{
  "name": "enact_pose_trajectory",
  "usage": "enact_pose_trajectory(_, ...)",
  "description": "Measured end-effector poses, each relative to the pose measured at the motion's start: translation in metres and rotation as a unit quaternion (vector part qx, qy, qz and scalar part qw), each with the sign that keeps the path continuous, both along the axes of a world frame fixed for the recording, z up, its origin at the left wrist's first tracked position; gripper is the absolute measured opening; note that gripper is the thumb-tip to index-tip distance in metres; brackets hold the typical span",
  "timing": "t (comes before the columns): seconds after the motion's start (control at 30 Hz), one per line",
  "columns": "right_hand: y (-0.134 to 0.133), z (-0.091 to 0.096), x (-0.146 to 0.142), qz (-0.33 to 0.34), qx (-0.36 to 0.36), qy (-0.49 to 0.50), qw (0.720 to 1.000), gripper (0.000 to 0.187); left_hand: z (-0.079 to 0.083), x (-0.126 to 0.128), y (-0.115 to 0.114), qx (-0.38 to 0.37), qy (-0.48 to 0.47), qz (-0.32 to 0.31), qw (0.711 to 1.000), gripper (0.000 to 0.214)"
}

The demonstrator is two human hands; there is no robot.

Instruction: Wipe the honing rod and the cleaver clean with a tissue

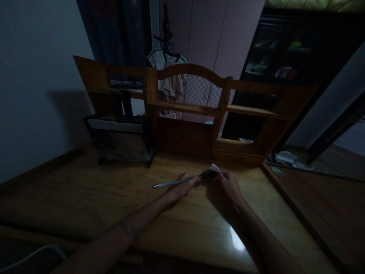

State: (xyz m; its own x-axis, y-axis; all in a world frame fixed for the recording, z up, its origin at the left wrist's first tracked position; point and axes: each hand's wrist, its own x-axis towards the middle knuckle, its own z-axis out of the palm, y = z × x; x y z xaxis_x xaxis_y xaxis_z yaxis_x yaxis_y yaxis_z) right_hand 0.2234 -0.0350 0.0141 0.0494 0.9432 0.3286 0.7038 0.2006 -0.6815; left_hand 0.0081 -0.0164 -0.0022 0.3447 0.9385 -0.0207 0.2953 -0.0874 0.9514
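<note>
My left hand (pixel 185 185) is closed around a slim silver-handled tool (pixel 171 183), whose handle end points left. Toward the right the tool turns dark, and its head is too dim to name exactly. My right hand (pixel 230 184) pinches a crumpled white tissue or cloth (pixel 214 168) against that dark end. Both hands are just above the wooden desk (pixel 137 213), in front of its hutch.
A wooden hutch (pixel 188 110) with open shelves runs along the desk's back. At the left stands a black-framed rack (pixel 118 139) with two dark upright pieces. A white cable (pixel 48 248) curves at the lower left. Clothes hang on a coat stand (pixel 166 28) behind.
</note>
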Motion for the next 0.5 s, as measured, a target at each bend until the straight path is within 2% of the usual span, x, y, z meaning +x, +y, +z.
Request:
enact_pose_trajectory(0.33,0.005,-0.002,0.008,-0.046,-0.003,0.044,0.998,0.04,0.004,-0.001,-0.004,-0.027,-0.024,-0.014,0.999,0.043)
enact_pose_trajectory(0.5,0.011,-0.008,0.019,-0.059,-0.033,0.187,0.98,0.038,0.003,-0.001,-0.001,-0.079,-0.031,-0.001,0.996,0.042)
